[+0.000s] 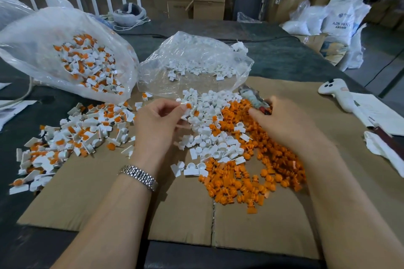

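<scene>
My left hand (160, 120) pinches a small white plastic piece with an orange plug (185, 106) in it, held above the cardboard sheet (109, 192). My right hand (282, 122), blurred, hovers over the heap of orange plugs (251, 172) with its fingers loosely curled; whether it holds a plug is hidden. Between the hands lies a heap of bare white pieces (209, 129). To the left spreads a pile of joined white-and-orange pieces (72, 137).
A large clear bag (54, 28) of joined pieces lies at the back left, and a smaller clear bag (196, 59) of white pieces behind the heaps. A small tool with a wrapped handle (254, 98) lies by my right hand. A white controller (334, 91) and papers sit at right.
</scene>
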Demonstrator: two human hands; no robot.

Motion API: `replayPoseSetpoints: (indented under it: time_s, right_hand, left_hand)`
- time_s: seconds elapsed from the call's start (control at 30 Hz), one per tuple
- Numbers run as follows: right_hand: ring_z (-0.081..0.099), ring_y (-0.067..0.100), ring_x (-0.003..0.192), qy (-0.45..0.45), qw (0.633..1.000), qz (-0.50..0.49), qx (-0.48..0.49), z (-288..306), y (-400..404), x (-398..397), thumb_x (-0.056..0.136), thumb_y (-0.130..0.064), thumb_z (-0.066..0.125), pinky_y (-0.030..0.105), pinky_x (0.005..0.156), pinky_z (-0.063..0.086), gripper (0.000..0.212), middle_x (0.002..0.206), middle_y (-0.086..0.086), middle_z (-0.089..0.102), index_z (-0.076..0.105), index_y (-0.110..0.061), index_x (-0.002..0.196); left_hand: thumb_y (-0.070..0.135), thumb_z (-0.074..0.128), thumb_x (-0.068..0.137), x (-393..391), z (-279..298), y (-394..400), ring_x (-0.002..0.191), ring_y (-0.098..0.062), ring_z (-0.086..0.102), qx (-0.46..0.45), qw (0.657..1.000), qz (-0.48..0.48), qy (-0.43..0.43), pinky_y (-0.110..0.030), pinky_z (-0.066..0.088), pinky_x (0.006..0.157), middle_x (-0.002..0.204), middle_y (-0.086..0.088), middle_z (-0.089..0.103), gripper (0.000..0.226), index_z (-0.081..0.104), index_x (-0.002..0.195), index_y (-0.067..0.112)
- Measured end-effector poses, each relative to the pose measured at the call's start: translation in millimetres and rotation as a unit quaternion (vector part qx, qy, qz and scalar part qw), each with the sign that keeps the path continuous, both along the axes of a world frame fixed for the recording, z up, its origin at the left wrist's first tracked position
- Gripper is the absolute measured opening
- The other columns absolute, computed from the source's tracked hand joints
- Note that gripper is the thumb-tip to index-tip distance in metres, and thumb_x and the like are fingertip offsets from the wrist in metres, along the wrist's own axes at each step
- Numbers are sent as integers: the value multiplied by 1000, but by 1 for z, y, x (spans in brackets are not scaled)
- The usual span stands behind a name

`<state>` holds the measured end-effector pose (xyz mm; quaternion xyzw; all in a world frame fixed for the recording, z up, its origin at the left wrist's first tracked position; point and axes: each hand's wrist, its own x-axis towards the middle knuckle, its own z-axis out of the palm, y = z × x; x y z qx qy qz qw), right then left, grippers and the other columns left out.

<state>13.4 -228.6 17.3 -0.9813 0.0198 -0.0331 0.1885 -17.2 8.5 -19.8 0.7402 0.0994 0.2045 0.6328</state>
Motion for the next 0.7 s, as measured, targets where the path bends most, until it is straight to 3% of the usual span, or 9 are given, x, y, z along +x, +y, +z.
replayPoseSetpoints:
  time_s: [0.07,0.13,0.27,0.4,0.5,0.63,0.7]
  right_hand:
    - [54,35,118,-17,997,-43,-57,-14,-3,4,94,-60,53,53,101,44,55,124,12,59,54,-17,128]
    - [48,38,125,-28,994,-61,-84,-25,-4,5,94,-60,54,54,103,37,59,131,16,55,52,-15,131]
    - [48,39,123,-30,991,-53,-120,-34,-3,4,92,-65,52,52,101,35,60,129,19,55,54,-14,125]
    - [45,38,127,-38,991,-37,-119,-35,-1,3,93,-66,48,53,105,33,65,133,18,52,52,-14,132]
    - [39,32,132,-50,998,-10,-47,-32,-2,1,95,-64,48,52,107,29,57,136,9,47,51,-24,136]
    - [43,18,123,-110,991,77,13,-25,-1,0,96,-48,59,41,91,27,15,119,-9,60,67,-38,105]
    - [43,13,115,-97,989,111,-11,-26,5,-2,93,-51,61,38,86,24,12,108,-15,62,67,-40,93]
  left_hand:
    - [18,76,91,4,-3,8,70,-14,74,70,992,102,-7,-26,58,56,73,4,73,8,72,85,21]
    - [16,73,92,9,-6,18,79,-19,68,126,975,180,-6,-36,58,69,86,0,71,8,66,89,19]
    - [7,70,89,11,-7,20,77,-6,47,207,952,224,1,-16,34,61,113,-7,55,28,53,107,22]
    - [9,65,93,8,-4,8,85,-13,56,232,965,122,-12,-16,43,69,107,-1,62,13,63,101,19]
    - [9,66,92,5,-2,3,81,-9,61,211,977,6,21,-21,48,68,93,6,67,15,70,93,23]
    - [14,68,91,2,-2,3,74,-4,59,232,968,-66,69,-18,41,60,88,10,67,15,70,88,29]
    - [17,71,91,3,-2,3,69,-3,58,246,961,-93,88,-14,42,55,87,9,68,10,69,88,27]
